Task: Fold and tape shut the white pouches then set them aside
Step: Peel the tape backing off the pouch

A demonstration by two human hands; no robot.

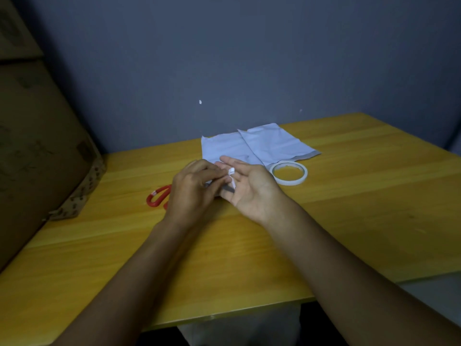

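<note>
Two white pouches lie flat and overlapping at the back of the wooden table (349,208), one to the left (222,148) and one on top to the right (274,143). A roll of tape (289,174) rests just in front of them. My left hand (192,188) pinches a small white scrap (232,172) with its fingertips, which looks like a bit of tape. My right hand (249,186) is palm-up with fingers spread, its fingertips touching the same scrap. A folded white and grey piece (230,187) shows between the two hands, mostly hidden.
Red-handled scissors (158,197) lie on the table to the left, partly behind my left hand. A large cardboard box (42,151) fills the left side against the wall. The table's front edge runs below my forearms.
</note>
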